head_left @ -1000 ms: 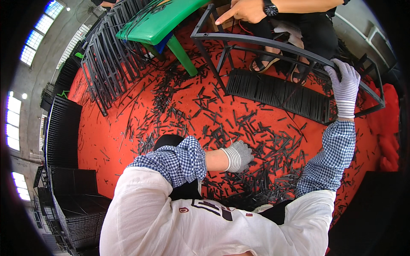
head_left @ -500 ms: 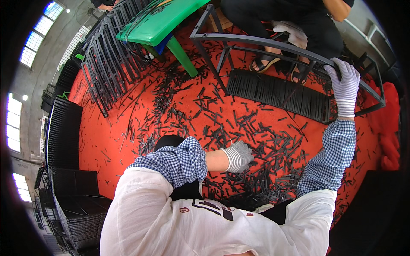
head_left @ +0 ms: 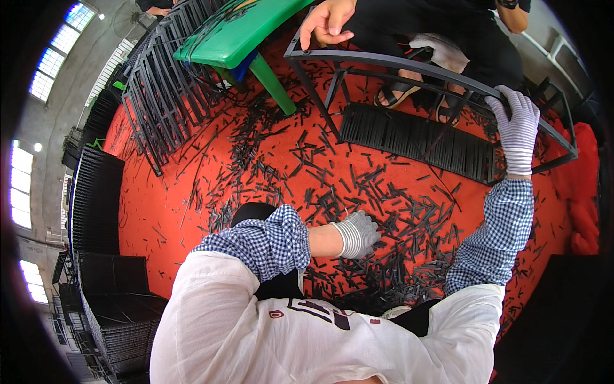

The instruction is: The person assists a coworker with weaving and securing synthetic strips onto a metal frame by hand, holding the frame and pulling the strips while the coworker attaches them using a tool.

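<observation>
My right hand (head_left: pixel 517 131), in a striped knit glove, is closed over the top rail near the right end of a dark metal frame (head_left: pixel 396 62). The frame stands on the red floor, with a panel of woven black strips (head_left: pixel 416 142) low on its far side. My left hand (head_left: pixel 358 235), gloved in grey with a striped cuff, is held low above black strip scraps (head_left: pixel 409 221). Its fingers are curled, and what they hold, if anything, is hidden. A co-worker's bare hand (head_left: pixel 327 24) is at the frame's upper left corner.
A green table (head_left: pixel 236 38) stands at the upper left beside stacked dark metal frames (head_left: pixel 163 89). More black woven pieces (head_left: pixel 99 205) are piled along the left. The co-worker's sandaled foot (head_left: pixel 398 93) is behind the frame. Red fabric (head_left: pixel 581 192) lies at the right.
The co-worker's hand has come into view at the frame's upper left corner, and their other arm has shifted slightly. My hands and the frame stay almost where they were.
</observation>
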`<move>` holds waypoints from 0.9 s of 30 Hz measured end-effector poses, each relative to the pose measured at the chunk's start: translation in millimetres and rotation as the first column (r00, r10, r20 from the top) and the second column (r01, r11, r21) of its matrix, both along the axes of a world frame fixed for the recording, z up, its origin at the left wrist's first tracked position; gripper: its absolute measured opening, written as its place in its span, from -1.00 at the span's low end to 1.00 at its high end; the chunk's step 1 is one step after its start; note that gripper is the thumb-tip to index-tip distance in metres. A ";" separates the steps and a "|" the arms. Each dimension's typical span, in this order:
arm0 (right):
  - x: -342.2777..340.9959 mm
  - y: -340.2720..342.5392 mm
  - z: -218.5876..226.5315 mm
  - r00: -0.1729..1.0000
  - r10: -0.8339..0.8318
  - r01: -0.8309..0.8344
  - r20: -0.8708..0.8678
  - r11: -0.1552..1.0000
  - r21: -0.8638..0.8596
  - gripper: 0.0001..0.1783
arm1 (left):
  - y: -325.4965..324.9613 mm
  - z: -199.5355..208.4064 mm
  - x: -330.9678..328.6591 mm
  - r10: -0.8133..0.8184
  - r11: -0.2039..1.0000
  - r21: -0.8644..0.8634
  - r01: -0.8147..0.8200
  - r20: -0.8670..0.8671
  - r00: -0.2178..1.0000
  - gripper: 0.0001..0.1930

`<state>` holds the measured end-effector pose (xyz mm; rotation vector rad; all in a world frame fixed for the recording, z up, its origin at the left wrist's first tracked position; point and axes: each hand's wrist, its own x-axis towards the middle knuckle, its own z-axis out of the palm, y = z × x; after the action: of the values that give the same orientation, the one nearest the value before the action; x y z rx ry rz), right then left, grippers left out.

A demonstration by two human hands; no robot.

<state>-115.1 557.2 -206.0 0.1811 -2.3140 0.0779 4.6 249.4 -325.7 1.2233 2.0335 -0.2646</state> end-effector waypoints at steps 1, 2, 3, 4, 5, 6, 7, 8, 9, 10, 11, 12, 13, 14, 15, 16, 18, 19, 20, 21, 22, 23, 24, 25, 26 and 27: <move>-1.0 -0.4 -0.5 1.000 0.006 -0.006 -0.004 1.000 0.002 -0.64 | -0.6 -0.2 0.0 0.002 1.000 0.004 -0.002 -0.001 1.000 -0.54; -1.6 -0.7 -1.0 1.000 0.011 -0.011 -0.008 1.000 0.004 -0.64 | -1.2 -0.2 0.3 0.005 1.000 0.002 -0.005 -0.001 1.000 -0.54; -2.0 -0.9 -1.6 1.000 0.013 -0.013 -0.008 1.000 0.002 -0.64 | -1.6 -0.3 0.7 0.003 1.000 0.003 -0.003 -0.007 1.000 -0.53; -2.7 -1.1 -2.5 1.000 0.015 -0.015 -0.011 1.000 0.000 -0.65 | -2.1 -0.5 0.9 0.002 1.000 0.004 -0.002 -0.012 1.000 -0.53; -3.1 -1.3 -3.4 1.000 0.017 -0.017 -0.013 1.000 -0.002 -0.65 | -2.3 -0.2 1.0 0.003 1.000 0.003 -0.003 -0.012 1.000 -0.53; -3.3 -1.8 -4.2 1.000 0.018 -0.018 -0.012 1.000 -0.003 -0.65 | -2.4 0.2 1.1 0.009 1.000 0.000 -0.009 -0.008 1.000 -0.53; -3.6 -2.6 -4.3 1.000 0.024 -0.024 -0.018 1.000 -0.007 -0.65 | -2.4 0.7 0.7 0.014 1.000 -0.002 -0.014 -0.005 1.000 -0.53; -4.0 -3.0 -4.6 0.999 0.030 -0.030 -0.023 0.999 -0.010 -0.65 | -2.6 -0.5 0.7 0.014 1.000 -0.002 -0.014 -0.005 1.000 -0.53; -4.6 -2.9 -4.7 0.999 0.030 -0.030 -0.021 0.999 -0.011 -0.65 | -2.7 -2.7 0.8 0.010 1.000 -0.003 -0.010 -0.026 1.000 -0.53; -3.7 -2.6 -5.1 1.000 0.024 -0.024 -0.008 1.000 -0.016 -0.65 | -2.6 -3.0 3.2 0.005 1.000 -0.004 -0.005 -0.041 0.999 -0.53; -3.2 -2.3 -5.0 1.000 0.018 -0.018 0.005 1.000 -0.020 -0.65 | -2.3 -2.9 2.7 0.005 1.000 -0.005 -0.005 -0.034 0.999 -0.53; -4.6 -1.4 -2.2 1.000 0.012 -0.012 -0.005 1.000 -0.008 -0.65 | -2.0 -2.3 -0.8 0.002 1.000 0.005 -0.002 -0.041 0.999 -0.53; -6.4 0.6 0.8 1.000 0.007 -0.007 -0.017 1.000 0.004 -0.66 | -0.5 -1.5 -3.7 -0.001 1.000 0.015 0.002 -0.050 0.999 -0.53; -5.8 -1.2 1.5 0.999 0.017 -0.017 -0.041 1.000 0.009 -0.65 | -0.5 -5.6 -4.5 -0.010 1.000 0.006 0.010 -0.046 0.999 -0.52; -3.9 -1.0 -1.9 0.999 0.017 -0.017 -0.037 1.000 0.010 -0.65 | -0.8 -5.3 0.0 -0.010 1.000 0.006 0.011 -0.041 0.999 -0.52; -5.5 -1.9 -5.7 1.000 0.012 -0.012 -0.015 1.000 -0.002 -0.65 | -2.7 -3.1 0.9 -0.009 1.000 0.001 0.009 -0.033 0.999 -0.52; -7.1 -2.5 -5.8 1.000 -0.001 0.001 0.012 1.000 -0.015 -0.64 | -4.3 -8.1 -1.5 -0.019 1.000 0.001 0.019 -0.036 0.999 -0.52; -6.0 -0.9 -6.0 1.000 -0.002 0.003 0.016 1.000 -0.015 -0.64 | -3.1 -4.2 -0.1 -0.021 1.000 0.002 0.021 -0.033 0.999 -0.52; -6.3 1.6 -6.3 1.000 0.007 -0.007 -0.020 1.000 0.005 -0.65 | -1.2 1.7 0.3 -0.025 1.000 -0.004 0.025 -0.048 0.999 -0.52; -6.5 3.5 -6.1 0.998 0.018 -0.017 -0.054 1.000 0.024 -0.65 | 0.1 5.1 -0.1 -0.030 0.999 -0.011 0.030 -0.063 0.998 -0.52; -5.8 2.5 -3.2 0.999 0.008 -0.007 -0.035 1.000 0.019 -0.64 | 0.0 3.7 -0.3 -0.024 1.000 -0.006 0.024 -0.063 0.998 -0.52; -4.8 1.4 -4.4 1.000 0.011 -0.010 -0.029 1.000 0.018 -0.64 | -1.0 3.0 3.3 -0.021 1.000 -0.006 0.021 -0.056 0.998 -0.52; -3.3 0.5 -5.8 0.999 0.024 -0.024 -0.029 1.000 0.015 -0.65 | -2.5 2.8 7.3 -0.014 1.000 -0.003 0.014 -0.054 0.998 -0.52; -5.6 0.7 -4.8 0.999 0.031 -0.030 -0.042 0.999 0.014 -0.65 | -2.6 3.2 3.5 -0.013 1.000 0.002 0.013 -0.065 0.998 -0.52; -4.8 -0.3 -6.9 0.998 0.029 -0.028 -0.047 1.000 0.006 -0.66 | -0.7 3.1 3.8 -0.017 0.999 -0.040 0.015 -0.045 0.999 -0.52; -4.9 0.6 -6.4 0.998 0.026 -0.026 -0.054 1.000 0.007 -0.66 | 0.1 1.5 1.9 -0.019 0.999 -0.038 0.017 -0.051 0.998 -0.52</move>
<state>-120.0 557.8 -212.4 0.2138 -2.2587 0.0775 6.5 249.4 -324.1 1.2238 2.0530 -0.3454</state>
